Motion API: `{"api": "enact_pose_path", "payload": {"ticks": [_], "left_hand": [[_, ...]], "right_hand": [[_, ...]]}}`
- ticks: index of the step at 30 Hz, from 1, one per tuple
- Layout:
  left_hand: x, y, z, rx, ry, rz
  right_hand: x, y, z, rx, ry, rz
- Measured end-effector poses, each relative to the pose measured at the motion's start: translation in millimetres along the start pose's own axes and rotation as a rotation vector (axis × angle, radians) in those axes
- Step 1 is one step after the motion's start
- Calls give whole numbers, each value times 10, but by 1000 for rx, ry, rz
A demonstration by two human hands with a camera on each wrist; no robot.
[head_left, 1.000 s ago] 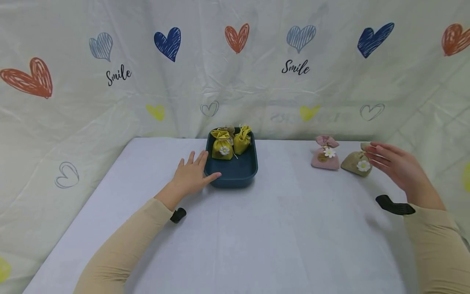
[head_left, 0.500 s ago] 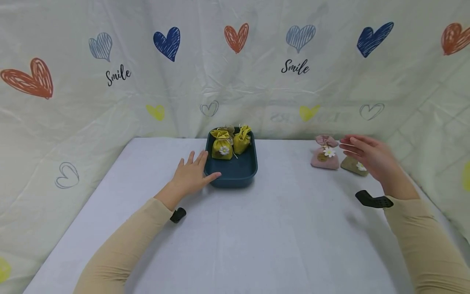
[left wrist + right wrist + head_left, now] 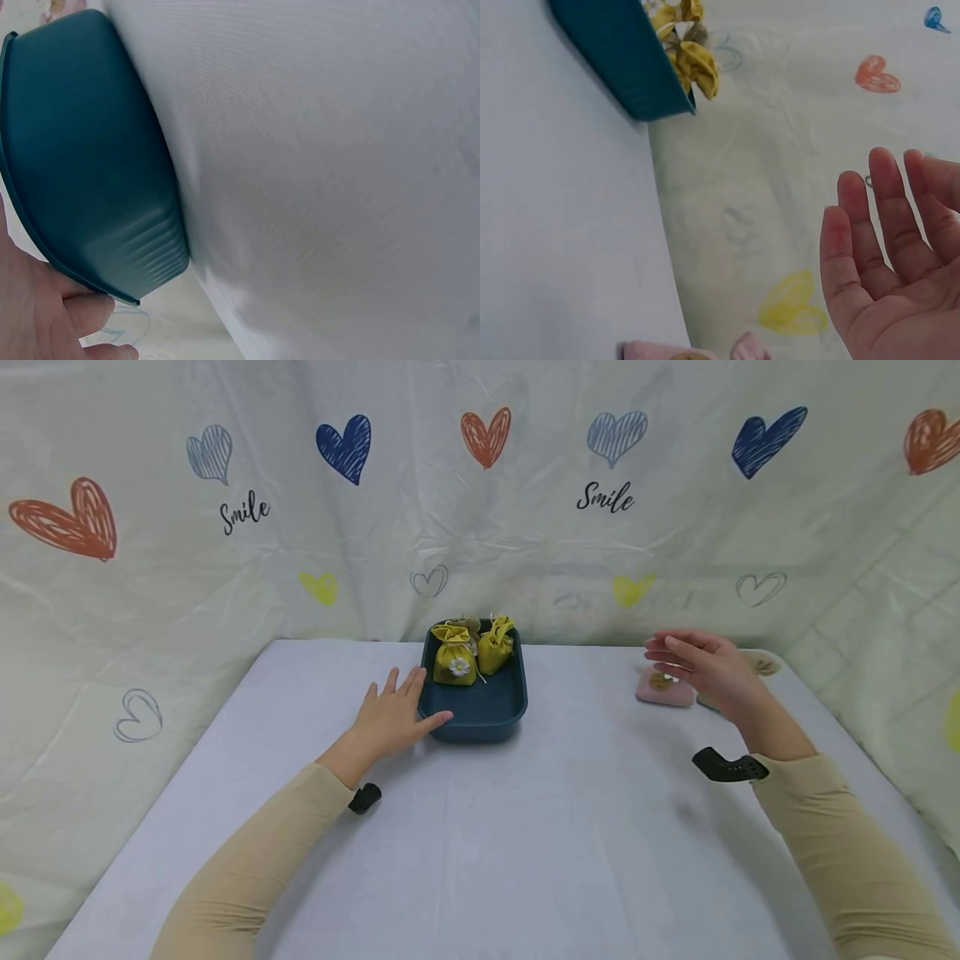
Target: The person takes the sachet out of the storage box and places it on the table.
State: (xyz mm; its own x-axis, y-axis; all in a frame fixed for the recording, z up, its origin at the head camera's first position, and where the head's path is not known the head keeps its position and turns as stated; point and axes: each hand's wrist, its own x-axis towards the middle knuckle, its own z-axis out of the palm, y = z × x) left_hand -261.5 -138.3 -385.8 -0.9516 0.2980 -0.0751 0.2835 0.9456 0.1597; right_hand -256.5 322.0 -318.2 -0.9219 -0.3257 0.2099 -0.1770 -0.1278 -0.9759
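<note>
My right hand point(image 3: 705, 668) hovers flat-fingered, holding nothing, over the pink sachet point(image 3: 660, 690) on the white table point(image 3: 525, 827) | my left hand point(image 3: 390, 718) rests flat against the teal tray point(image 3: 480, 714) | yellow sachets point(image 3: 453, 658) inside it.

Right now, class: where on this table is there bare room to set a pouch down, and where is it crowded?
Bare: the wide near table between both sleeves, and the strip between the teal tray and the pink pouch. The tray's front half is bare too. Crowded: the tray's back, with yellow pouches, and the far right under the right hand.
</note>
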Motion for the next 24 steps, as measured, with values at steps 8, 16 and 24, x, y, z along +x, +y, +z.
{"api": "enact_pose_path", "payload": {"ticks": [8, 16, 24], "left_hand": [[-8, 12, -6, -7, -5, -1], [-7, 11, -2, -2, -5, -1], [-9, 8, -4, -2, -2, 0]], "right_hand": [[117, 42, 279, -71, -45, 43], [218, 84, 498, -148, -69, 50], [299, 73, 674, -178, -90, 63]]}}
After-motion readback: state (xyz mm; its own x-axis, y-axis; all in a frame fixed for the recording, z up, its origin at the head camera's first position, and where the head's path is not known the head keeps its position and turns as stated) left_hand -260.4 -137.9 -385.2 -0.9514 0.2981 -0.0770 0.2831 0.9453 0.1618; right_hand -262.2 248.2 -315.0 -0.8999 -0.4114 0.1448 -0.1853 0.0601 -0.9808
